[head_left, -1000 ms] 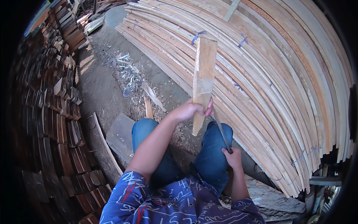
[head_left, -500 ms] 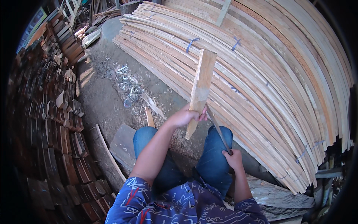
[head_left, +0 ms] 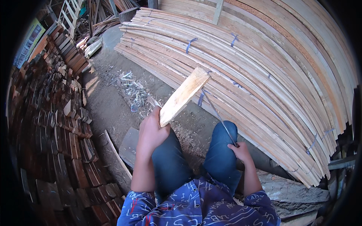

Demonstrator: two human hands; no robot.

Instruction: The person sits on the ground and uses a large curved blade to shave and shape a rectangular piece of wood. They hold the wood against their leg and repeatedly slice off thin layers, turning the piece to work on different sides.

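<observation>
The two hands are apart from each other. The left hand (head_left: 154, 126) is clamped on the lower end of a wooden piece (head_left: 183, 96), which is held in the middle of the frame, slanting with its far end to the upper right. The right hand (head_left: 240, 150), right of centre and lower, closes around the near end of a thin dark blade (head_left: 222, 122); its tip is just beside the far edge of the wood (whether they touch, I cannot tell). Room for moving is the grey ground (head_left: 102, 75), narrow between stacked blocks (head_left: 56, 139) at left and the edge of long planks (head_left: 241, 75), which fill the upper right.
</observation>
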